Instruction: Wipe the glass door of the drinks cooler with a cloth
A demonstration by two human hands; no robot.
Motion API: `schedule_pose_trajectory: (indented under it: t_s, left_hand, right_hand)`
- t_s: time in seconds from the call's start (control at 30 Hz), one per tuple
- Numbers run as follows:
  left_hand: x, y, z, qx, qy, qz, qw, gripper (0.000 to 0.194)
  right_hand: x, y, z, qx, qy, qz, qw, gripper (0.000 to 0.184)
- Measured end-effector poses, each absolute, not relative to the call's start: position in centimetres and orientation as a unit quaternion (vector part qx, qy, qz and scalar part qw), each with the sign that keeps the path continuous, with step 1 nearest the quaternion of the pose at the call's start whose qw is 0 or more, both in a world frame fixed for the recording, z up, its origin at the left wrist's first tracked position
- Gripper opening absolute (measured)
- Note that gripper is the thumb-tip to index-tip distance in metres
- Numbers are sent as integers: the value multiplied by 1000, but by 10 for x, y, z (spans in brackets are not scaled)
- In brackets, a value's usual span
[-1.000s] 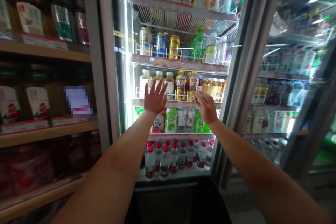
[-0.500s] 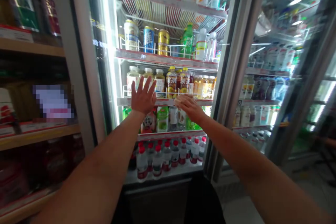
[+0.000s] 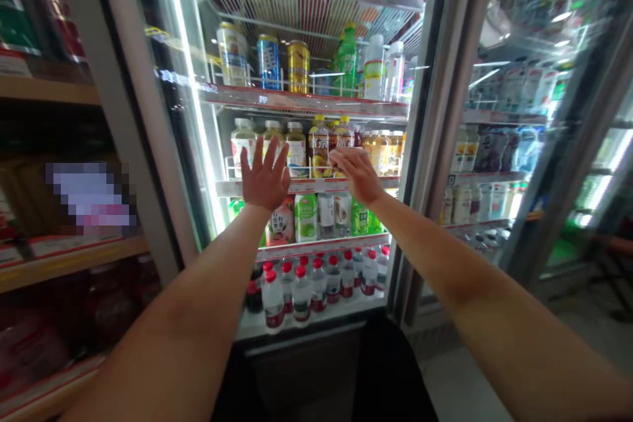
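Note:
My left hand is raised with its fingers spread, in front of the pale-drink bottles in a lit drinks fridge. Nothing shows in its palm side, which faces away from me. My right hand is level with it, fingers loosely bent and pointing left. It overlaps the yellow-capped tea bottles in view, and I see nothing held in it. Whether either hand touches anything is unclear. Below the hands stand a green drink carton and a red-and-white drink pack.
Red-capped bottles fill the bottom shelf. Above the hands are a blue can, a gold can and a green bottle. A metal door frame runs along the right; wooden shelves stand left.
The view has shifted, so the fridge shows further left and its upper shelves sit higher. My right hand's fingers looked flatter half a second ago; they are more bent now. My left hand stays spread.

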State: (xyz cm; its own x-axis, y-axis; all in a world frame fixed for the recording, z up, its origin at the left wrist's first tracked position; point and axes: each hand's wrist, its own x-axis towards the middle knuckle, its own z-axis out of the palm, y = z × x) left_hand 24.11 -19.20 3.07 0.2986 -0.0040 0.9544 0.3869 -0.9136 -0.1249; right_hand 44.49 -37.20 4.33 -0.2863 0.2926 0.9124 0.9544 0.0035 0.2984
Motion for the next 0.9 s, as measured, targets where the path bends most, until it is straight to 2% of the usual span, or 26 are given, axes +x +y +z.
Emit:
schedule_pose_trajectory:
  t_s: [0.13,0.2,0.27,0.37,0.57,0.8,0.9]
  left_hand:
    - [241,-191,31,-793,-121,-578,150,60]
    - [241,-192,31,-798,-120,-576,128,62]
    - [241,-192,31,-798,-117,-581,113,62]
    - [240,-191,30,-788,-115,-590,136,59]
    - [237,-187,28,-762,-94,-603,218,58]
    - [235,-188,24,-748,-90,-614,235,56]
    - [233,-191,42,-735,-92,-637,215,50]
  right_hand:
    - [453,-365,79,-531,-502,-518,444,39]
    - [455,-361,96,-540,-508,-519,425,42]
    - [454,-358,112,-542,-549,-517,370,43]
    - [456,-353,144,-544,-565,-524,333,43]
    - [471,-334,207,-551,-423,-548,466,49]
    - [464,-325,197,-541,-407,-578,456,52]
    - [460,-327,190,-542,-422,-585,431,52]
